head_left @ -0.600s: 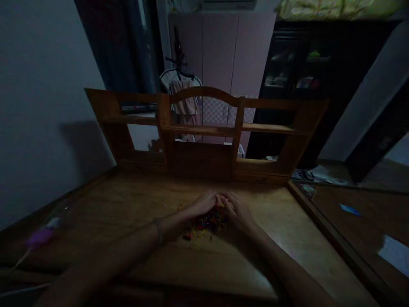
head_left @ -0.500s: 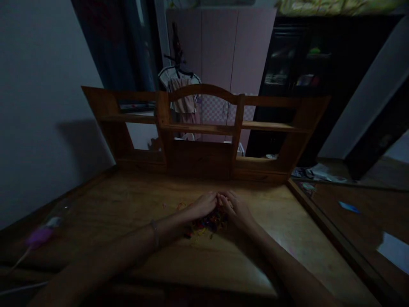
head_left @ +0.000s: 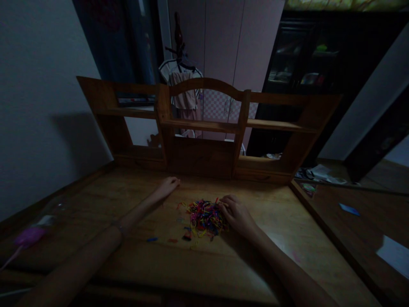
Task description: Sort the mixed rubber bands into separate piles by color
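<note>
A tangled heap of thin, brightly coloured strands, possibly rubber bands, lies on the wooden desk. My right hand is at the heap's right edge, its fingers pinched together; a small red strand sticks up at the fingertips. Up and left of the heap, my left hand is held over the desk with its fingers closed. Whatever is between them is too small and dark to make out. A blue piece, an orange-red piece and a black piece lie in front of the heap.
The wooden desk has an open shelf unit along its back. At the left lies a clear bottle-like object with a pink part and a cord. To the right are a blue card and a white sheet.
My hands were together over the heap. The left has moved away to the left and back, uncovering the heap and small pieces, while the right has stayed near the heap.
</note>
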A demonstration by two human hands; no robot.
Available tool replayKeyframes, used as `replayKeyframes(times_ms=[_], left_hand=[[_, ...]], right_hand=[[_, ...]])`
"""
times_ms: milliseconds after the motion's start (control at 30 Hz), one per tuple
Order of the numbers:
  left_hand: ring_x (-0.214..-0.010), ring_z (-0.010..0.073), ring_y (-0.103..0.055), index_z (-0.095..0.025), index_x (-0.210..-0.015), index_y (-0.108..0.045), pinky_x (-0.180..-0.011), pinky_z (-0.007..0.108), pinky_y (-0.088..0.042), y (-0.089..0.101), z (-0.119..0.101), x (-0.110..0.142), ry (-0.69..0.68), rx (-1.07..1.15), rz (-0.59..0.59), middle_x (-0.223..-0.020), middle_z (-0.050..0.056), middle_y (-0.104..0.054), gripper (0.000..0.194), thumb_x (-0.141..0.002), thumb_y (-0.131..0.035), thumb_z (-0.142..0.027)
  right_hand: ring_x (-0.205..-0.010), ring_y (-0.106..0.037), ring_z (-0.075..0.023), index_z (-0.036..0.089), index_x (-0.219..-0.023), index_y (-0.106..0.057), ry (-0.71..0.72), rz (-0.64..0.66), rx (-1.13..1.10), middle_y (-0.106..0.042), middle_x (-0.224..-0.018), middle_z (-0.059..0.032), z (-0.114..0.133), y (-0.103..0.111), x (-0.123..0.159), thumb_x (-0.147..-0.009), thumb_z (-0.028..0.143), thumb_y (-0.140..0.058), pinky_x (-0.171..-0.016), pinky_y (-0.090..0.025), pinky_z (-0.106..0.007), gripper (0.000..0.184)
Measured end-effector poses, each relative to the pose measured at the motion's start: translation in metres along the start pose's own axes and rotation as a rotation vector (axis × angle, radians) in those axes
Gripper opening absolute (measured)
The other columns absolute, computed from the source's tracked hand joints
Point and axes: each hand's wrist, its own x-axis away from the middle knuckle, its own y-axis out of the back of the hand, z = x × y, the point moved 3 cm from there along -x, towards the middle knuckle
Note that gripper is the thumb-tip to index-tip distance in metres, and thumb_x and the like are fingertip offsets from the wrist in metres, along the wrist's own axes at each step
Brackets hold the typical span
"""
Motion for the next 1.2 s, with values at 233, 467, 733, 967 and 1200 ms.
replayKeyframes(times_ms=[233, 467, 733, 967, 1200], left_hand=[[-0.087, 0.0203, -0.062, -0.017, -0.084, -0.068, -0.08, 0.03, -0.046, -0.013, 0.001, 0.01, -0.066, 0.08, 0.027, -0.089, 0.006, -0.068, 0.036, -0.089, -0.037, -0.033], [-0.083, 0.0163, -0.057, -0.018, -0.085, -0.066, -0.077, 0.027, -0.043, -0.03, -0.055, 0.043, -0.376, 0.077, 0.172, -0.088, 0.005, -0.061, 0.034, -0.096, -0.039, -0.037], [-0.081, 0.0147, -0.056, -0.018, -0.091, -0.065, -0.075, 0.025, -0.042, -0.015, -0.059, 0.046, -0.498, 0.02, 0.247, -0.09, 0.005, -0.059, 0.035, -0.098, -0.036, -0.036], [-0.079, 0.0172, -0.059, -0.018, -0.089, -0.064, -0.074, 0.028, -0.043, -0.005, -0.044, 0.035, -0.364, -0.219, 0.115, -0.087, 0.006, -0.063, 0.038, -0.098, -0.032, -0.037], [-0.085, 0.0371, -0.065, -0.008, -0.072, -0.069, -0.078, 0.051, -0.047, 0.029, 0.011, 0.029, 0.219, -0.378, 0.004, -0.076, 0.022, -0.063, 0.044, -0.091, -0.038, -0.033]], right_hand=[[-0.09, -0.06, -0.0191, 0.02, -0.1, -0.067, -0.041, 0.054, -0.028, -0.06, -0.097, -0.008, 0.004, -0.01, 0.001, -0.097, 0.03, -0.044, -0.082, -0.048, -0.032, 0.026], [-0.098, -0.059, -0.0203, 0.023, -0.113, -0.064, -0.06, 0.12, -0.132, -0.061, -0.106, -0.0086, 0.022, -0.014, -0.005, -0.098, 0.032, -0.043, -0.089, -0.048, -0.034, 0.028], [-0.117, -0.053, -0.0212, 0.027, -0.135, -0.049, -0.061, 0.203, -0.17, -0.055, -0.13, -0.0073, 0.027, -0.016, -0.005, -0.096, 0.035, -0.047, -0.101, -0.043, -0.036, 0.04], [-0.132, -0.036, -0.0313, 0.03, -0.148, -0.032, 0.099, 0.299, 0.032, -0.04, -0.146, -0.01, 0.027, -0.009, -0.01, -0.073, 0.056, -0.071, -0.109, -0.032, -0.048, 0.088], [-0.137, -0.025, -0.0368, 0.032, -0.151, -0.022, 0.133, 0.367, 0.075, -0.03, -0.152, -0.0108, 0.022, -0.01, -0.009, -0.059, 0.066, -0.076, -0.11, -0.028, -0.055, 0.112]])
